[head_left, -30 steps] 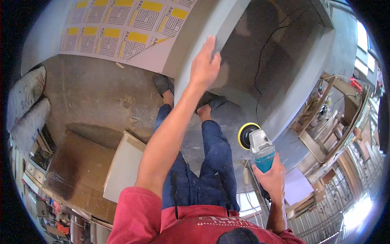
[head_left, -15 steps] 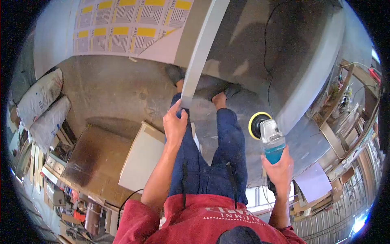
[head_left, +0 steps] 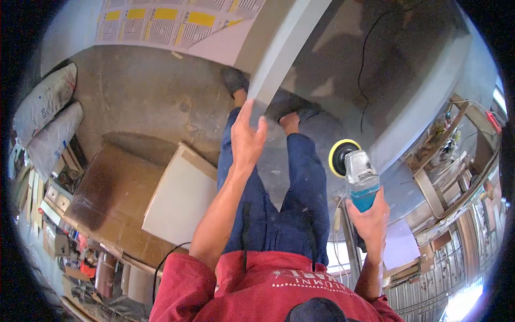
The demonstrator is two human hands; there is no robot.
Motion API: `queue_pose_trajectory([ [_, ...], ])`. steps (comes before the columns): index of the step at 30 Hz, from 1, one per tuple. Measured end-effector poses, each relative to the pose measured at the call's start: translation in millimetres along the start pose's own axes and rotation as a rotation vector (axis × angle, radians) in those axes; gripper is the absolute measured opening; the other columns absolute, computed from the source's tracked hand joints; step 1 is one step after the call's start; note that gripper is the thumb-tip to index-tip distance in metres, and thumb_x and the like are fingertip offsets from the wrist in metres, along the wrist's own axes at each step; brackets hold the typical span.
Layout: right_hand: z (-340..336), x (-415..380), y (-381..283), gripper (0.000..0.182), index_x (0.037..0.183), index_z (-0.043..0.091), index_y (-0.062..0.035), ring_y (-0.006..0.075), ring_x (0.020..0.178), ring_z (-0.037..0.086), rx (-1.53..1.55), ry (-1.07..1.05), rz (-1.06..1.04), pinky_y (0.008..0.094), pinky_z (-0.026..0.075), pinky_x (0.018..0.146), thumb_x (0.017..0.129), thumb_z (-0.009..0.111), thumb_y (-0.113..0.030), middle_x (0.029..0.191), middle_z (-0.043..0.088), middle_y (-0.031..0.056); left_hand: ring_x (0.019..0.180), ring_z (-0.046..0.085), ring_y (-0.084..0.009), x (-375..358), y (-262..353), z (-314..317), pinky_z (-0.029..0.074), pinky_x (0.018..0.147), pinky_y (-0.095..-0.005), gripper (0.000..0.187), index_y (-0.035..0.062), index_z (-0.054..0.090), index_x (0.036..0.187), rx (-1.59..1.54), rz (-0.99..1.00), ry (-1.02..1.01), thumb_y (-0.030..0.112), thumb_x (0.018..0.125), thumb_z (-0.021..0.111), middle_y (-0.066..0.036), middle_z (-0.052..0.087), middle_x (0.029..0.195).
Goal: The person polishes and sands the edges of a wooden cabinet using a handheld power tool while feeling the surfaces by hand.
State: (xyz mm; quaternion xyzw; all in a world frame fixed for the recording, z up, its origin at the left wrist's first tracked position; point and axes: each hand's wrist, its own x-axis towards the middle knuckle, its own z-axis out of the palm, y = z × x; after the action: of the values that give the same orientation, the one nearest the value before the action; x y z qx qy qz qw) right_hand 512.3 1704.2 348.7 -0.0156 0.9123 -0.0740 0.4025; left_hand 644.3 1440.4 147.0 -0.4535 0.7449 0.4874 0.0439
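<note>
My left hand (head_left: pixel 249 134) is at the near end of a long pale panel edge (head_left: pixel 284 51), its fingers spread and pointing along it; whether the fingertips touch the edge is hard to tell. In my right hand (head_left: pixel 370 217) is a teal and silver power polisher (head_left: pixel 360 180), held by its body. The tool's round yellow-rimmed pad (head_left: pixel 343 158) faces left and touches nothing.
Boards (head_left: pixel 179 198) lean at the lower left beside a brown panel (head_left: pixel 115 198). Two filled sacks (head_left: pixel 48 107) lie at the far left. A black cable (head_left: pixel 362 75) crosses the dark surface. A wooden rack (head_left: pixel 429 188) stands at the right.
My left hand has moved up and right, and its fingers have opened. The panel edge appears shifted to the right. The polisher is still in my right hand, slightly lower left of the curved panel.
</note>
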Motion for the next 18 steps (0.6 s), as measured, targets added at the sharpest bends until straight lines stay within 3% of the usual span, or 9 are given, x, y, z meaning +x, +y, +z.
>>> queue_pose_trajectory([
  [5,-5.3,-1.5,-7.9,0.054,0.111,0.056,0.0001,0.0510,0.090,0.069,-0.019,0.011,0.002,0.0540,0.054,0.076,0.076,0.086,-0.029,0.090,0.071,0.0286,0.136,0.058,-0.0366,122.9,74.8,53.4,0.045,0.112,-0.0404,0.059,-0.0010,0.053,0.148,-0.142,0.332,0.002,0.022,0.095,0.064,-0.028,0.061,0.143],
  [7,-6.9,-2.8,-14.7,0.055,0.111,0.056,-0.0001,0.0508,0.089,0.069,-0.049,0.030,0.012,0.0542,0.054,0.076,0.076,0.086,-0.029,0.090,0.071,0.0283,0.143,0.050,-0.0361,179.8,118.1,61.4,0.039,0.119,-0.0408,0.065,-0.0023,0.050,0.150,-0.167,0.312,-0.139,0.024,0.091,0.063,-0.022,0.051,0.156],
  [9,-5.7,-5.4,-14.4,0.054,0.109,0.056,-0.0010,0.0503,0.088,0.069,-0.097,0.019,0.037,0.0542,0.054,0.076,0.075,0.086,-0.030,0.088,0.071,0.0272,0.141,0.053,-0.0354,224.5,151.4,75.0,0.040,0.119,-0.0405,0.064,-0.0012,0.052,0.149,-0.249,0.295,-0.165,0.024,0.091,0.062,-0.022,0.051,0.156],
  [14,-8.5,-9.6,-28.6,0.054,0.109,0.056,-0.0007,0.0501,0.087,0.070,-0.092,0.041,0.053,0.0536,0.054,0.075,0.076,0.086,-0.030,0.087,0.071,0.0265,0.134,0.060,-0.0340,226.0,160.7,69.6,0.043,0.116,-0.0400,0.057,0.0019,0.058,0.146,-0.296,0.325,-0.244,0.022,0.092,0.060,-0.022,0.053,0.154],
  [16,-10.4,-11.0,-33.1,0.054,0.109,0.056,-0.0005,0.0499,0.087,0.070,-0.093,0.046,0.042,0.0531,0.055,0.074,0.075,0.086,-0.030,0.087,0.071,0.0264,0.141,0.056,-0.0296,208.8,139.5,51.6,0.041,0.116,-0.0352,0.055,0.0038,0.056,0.149,-0.793,0.290,-0.359,0.023,0.098,0.061,-0.021,0.057,0.152],
  [18,-12.4,-11.2,-39.7,0.054,0.110,0.057,0.0000,0.0495,0.087,0.070,-0.098,0.069,0.019,0.0523,0.055,0.074,0.075,0.087,-0.028,0.088,0.071,0.0264,0.144,0.051,-0.0307,170.4,119.6,26.8,0.039,0.118,-0.0364,0.051,0.0025,0.056,0.148,-0.492,0.170,-0.052,0.015,0.099,0.058,-0.021,0.052,0.155],
])
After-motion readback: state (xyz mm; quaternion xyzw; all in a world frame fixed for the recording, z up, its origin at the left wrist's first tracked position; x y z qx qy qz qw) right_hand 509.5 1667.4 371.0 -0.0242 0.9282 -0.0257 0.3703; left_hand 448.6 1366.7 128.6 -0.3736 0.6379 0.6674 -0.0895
